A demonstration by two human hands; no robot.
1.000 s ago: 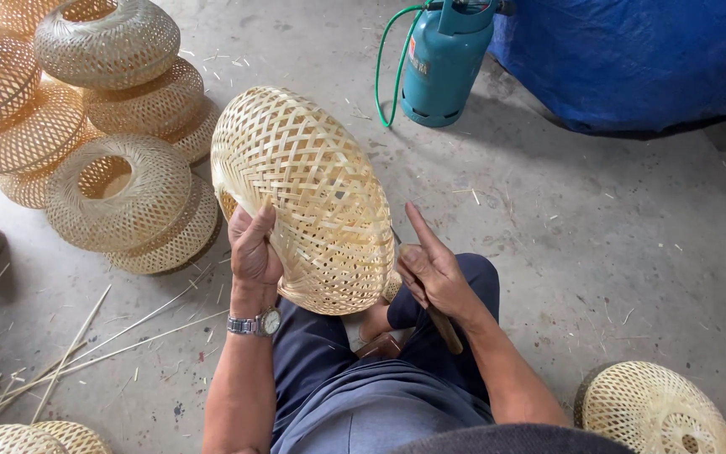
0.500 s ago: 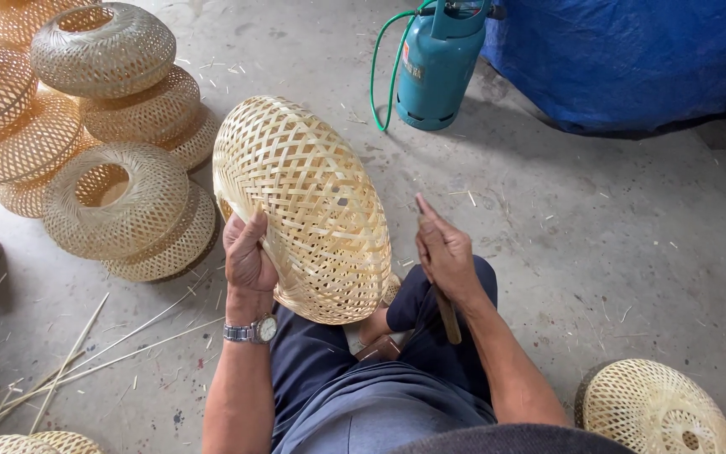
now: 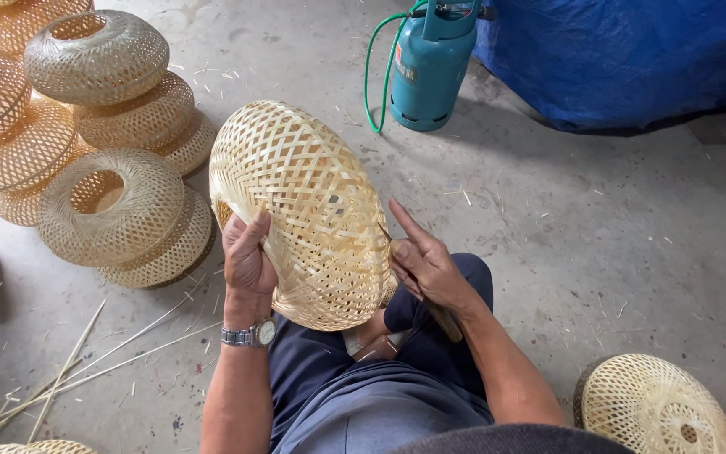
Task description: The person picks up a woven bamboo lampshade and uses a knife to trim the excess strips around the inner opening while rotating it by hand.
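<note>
Gripping a pale woven bamboo basket (image 3: 304,210) at its lower left rim with the left hand (image 3: 247,256), thumb on the outer weave and fingers curled behind the edge. Tilted on its side above the lap, domed outer face up toward the camera, lower edge resting near the knees in dark blue trousers (image 3: 363,395). Inside hidden from this angle, so contents cannot be told. Resting against the basket's right edge with the right hand (image 3: 426,265), forefinger stretched up along the weave, other fingers loosely closed around a thin wooden-handled tool (image 3: 445,321) that runs down past the wrist. Wearing a metal wristwatch (image 3: 249,335) on the left wrist.

Stacked on the concrete floor (image 3: 615,252) to the left: a heap of finished round woven baskets (image 3: 102,134), openings at the top, those visible showing nothing inside. Lying near the lower right corner, another pale woven basket (image 3: 657,408), dome up. Scattered at lower left, thin bamboo strips (image 3: 86,361). Standing well apart at the top, a teal gas cylinder (image 3: 426,71) with a green hose (image 3: 371,76), just beside a blue tarpaulin (image 3: 623,59).
</note>
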